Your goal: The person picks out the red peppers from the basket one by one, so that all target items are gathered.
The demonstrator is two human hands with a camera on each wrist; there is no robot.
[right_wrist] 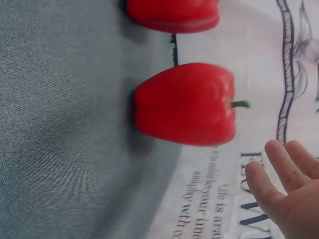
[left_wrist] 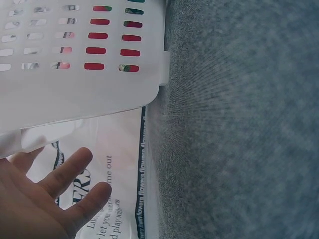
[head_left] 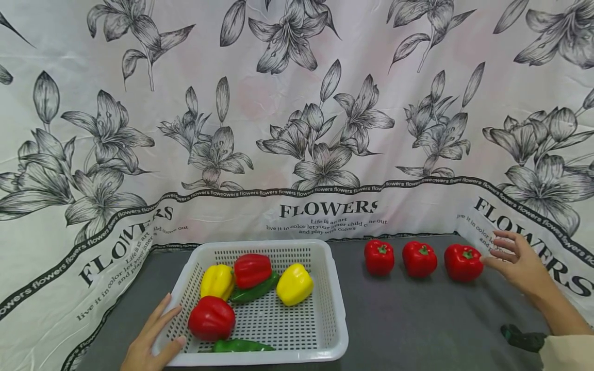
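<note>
At the left edge of a white perforated plastic basket is my left hand, its fingers spread along the rim. My right hand is beside the rightmost red bell pepper, fingers extended and holding nothing; the right wrist view shows a gap between the fingers and this pepper. Two more red bell peppers, one in the middle and one at the left, stand upright in the same row. Inside the basket lie red peppers, yellow peppers and long green peppers.
A grey cloth surface lies under everything. Behind and at both sides hangs a white curtain printed with flowers and lettering. Near the right sleeve is a small dark object whose kind is unclear.
</note>
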